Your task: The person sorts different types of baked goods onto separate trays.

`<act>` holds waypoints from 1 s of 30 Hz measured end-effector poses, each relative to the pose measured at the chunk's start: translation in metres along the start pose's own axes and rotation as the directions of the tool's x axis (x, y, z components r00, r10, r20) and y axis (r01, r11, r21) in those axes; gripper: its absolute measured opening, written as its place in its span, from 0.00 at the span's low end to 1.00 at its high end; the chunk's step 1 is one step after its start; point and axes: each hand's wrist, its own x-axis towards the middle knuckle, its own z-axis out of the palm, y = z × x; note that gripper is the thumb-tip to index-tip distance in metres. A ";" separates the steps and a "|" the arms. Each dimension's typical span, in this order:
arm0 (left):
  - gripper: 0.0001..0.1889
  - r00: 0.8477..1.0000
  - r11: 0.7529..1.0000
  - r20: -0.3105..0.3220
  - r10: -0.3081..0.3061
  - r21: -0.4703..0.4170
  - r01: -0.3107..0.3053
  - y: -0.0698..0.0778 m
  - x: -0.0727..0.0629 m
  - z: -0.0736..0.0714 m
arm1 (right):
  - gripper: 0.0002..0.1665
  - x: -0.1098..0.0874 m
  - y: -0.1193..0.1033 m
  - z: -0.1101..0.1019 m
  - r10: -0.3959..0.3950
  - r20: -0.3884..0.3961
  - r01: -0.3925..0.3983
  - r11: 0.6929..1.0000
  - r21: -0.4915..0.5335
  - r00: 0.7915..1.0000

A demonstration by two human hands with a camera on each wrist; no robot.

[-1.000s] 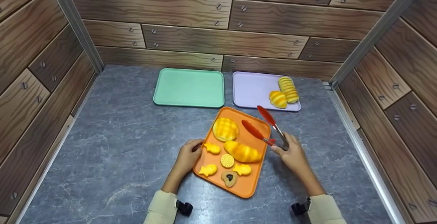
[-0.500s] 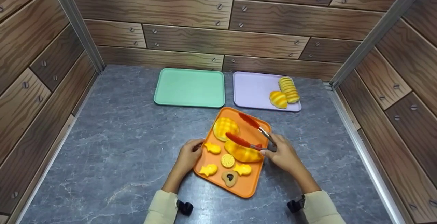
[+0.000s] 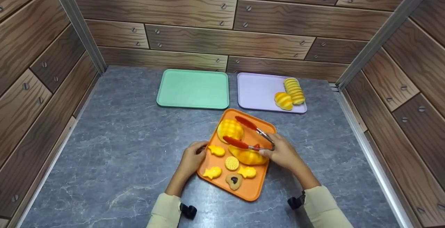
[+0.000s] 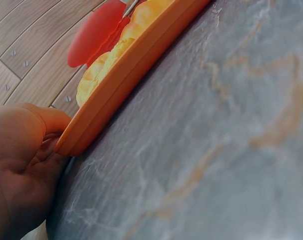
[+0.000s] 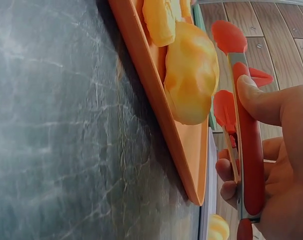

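Note:
My left hand (image 3: 190, 159) grips the left rim of an orange tray (image 3: 251, 191), its thumb at the edge in the left wrist view (image 4: 26, 165). The right hand (image 3: 283, 154) holds red-tipped tongs (image 3: 240, 143), thumb on the red handle (image 5: 250, 150) in the right wrist view. Their arms are spread, with nothing between the tips. One tip is by the upper right of a round checkered bun (image 3: 227, 128), the other over its lower edge; contact cannot be told. Partly behind the tongs lies a long crescent bread (image 3: 249, 156). Nearer are fish-shaped pieces (image 3: 212, 173), a round cracker (image 3: 232, 163) and a heart cookie (image 3: 234, 181).
At the back left stands a bare green tray (image 3: 193, 89). Beside it, a lilac tray (image 3: 255, 90) carries a ridged long loaf (image 3: 294, 90) and a small striped bread (image 3: 283, 100) at its right end. Wood-patterned walls (image 3: 187, 40) enclose the grey tabletop (image 3: 121, 144).
My right hand has moved left with the tongs, from the tray's right side to over the round bun. The left hand and the tray have stayed put.

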 end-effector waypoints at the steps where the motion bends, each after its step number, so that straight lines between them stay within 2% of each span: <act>1: 0.17 1.000 1.000 0.002 0.001 0.001 -0.001 0.000 0.000 0.000 | 0.47 0.001 0.000 0.000 0.001 -0.003 -0.001 1.000 -0.001 1.000; 7: 0.17 1.000 1.000 0.006 -0.001 0.000 0.001 0.001 0.000 0.000 | 0.45 0.007 -0.004 0.002 0.018 -0.009 -0.018 1.000 -0.007 1.000; 12: 0.17 1.000 1.000 0.005 -0.005 0.002 0.005 0.002 0.001 0.000 | 0.42 0.011 -0.011 0.001 -0.025 -0.030 0.024 0.999 -0.032 0.999; 17: 0.17 1.000 1.000 -0.002 -0.007 -0.001 0.007 0.001 0.001 0.000 | 0.40 0.013 -0.016 0.001 -0.028 -0.030 0.027 0.999 -0.040 0.999; 30: 0.18 1.000 1.000 0.000 -0.014 -0.018 0.014 0.000 0.001 0.000 | 0.36 0.009 -0.014 0.007 -0.085 -0.089 0.077 0.993 -0.093 0.992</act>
